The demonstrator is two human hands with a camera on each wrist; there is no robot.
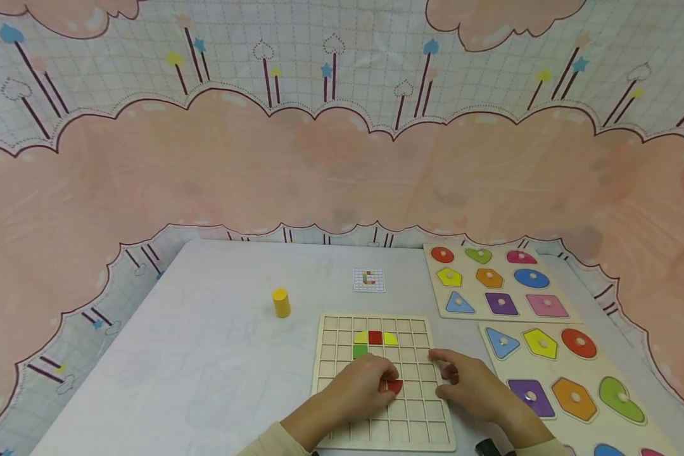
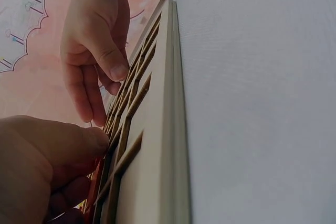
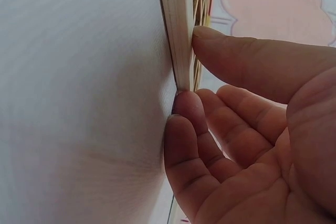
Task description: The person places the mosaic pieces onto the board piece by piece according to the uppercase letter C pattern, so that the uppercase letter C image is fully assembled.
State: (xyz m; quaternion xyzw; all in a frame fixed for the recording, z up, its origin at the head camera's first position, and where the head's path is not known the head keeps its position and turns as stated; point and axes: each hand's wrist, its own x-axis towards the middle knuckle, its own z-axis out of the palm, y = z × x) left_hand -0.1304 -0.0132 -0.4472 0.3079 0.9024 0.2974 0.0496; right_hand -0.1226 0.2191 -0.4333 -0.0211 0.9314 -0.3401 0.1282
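A wooden grid board (image 1: 416, 430) lies on the table. My left hand (image 1: 361, 386) is over its middle, thumb and fingertips pinching a red piece (image 1: 396, 386) at a grid cell; the hand hides part of this piece. Beyond that hand, a red square (image 1: 375, 337) sits between two yellow curved pieces, the left one (image 1: 361, 337) and the right one (image 1: 390, 339). Below the left yellow piece is a green square (image 1: 360, 350). At the board's right side, my right hand (image 1: 473, 383) touches the edge with thumb and fingers spread apart and relaxed.
A small card with a coloured grid pattern (image 1: 368, 279) lies behind the board. A yellow cylinder (image 1: 282, 303) stands to the left. On the right lie two knobbed shape puzzles, a far one (image 1: 473, 294) and a near one (image 1: 538, 370), close to my right hand.
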